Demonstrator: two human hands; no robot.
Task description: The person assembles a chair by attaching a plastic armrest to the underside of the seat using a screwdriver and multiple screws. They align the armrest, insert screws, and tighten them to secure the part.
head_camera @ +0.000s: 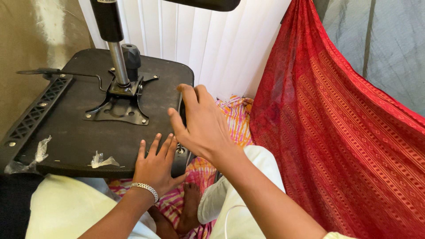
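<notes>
Head view looks down on an upturned office chair seat [79,132], its black underside facing up, with a metal mounting plate [118,104] bolted near the middle and a gas-lift column [113,40] rising from it. A black slotted bracket [35,113] runs along the seat's left edge; scraps of clear plastic wrap [99,160] cling to the near edge. Red patterned cloth [345,132] hangs at the right, white vertical blinds [212,48] behind. The left hand [157,170], wearing a metal bracelet [145,189], lies flat and open, fingers spread on the seat's near right corner. The right hand [201,124] curls loosely over the seat's right edge, where a black part sits partly hidden beneath it.
</notes>
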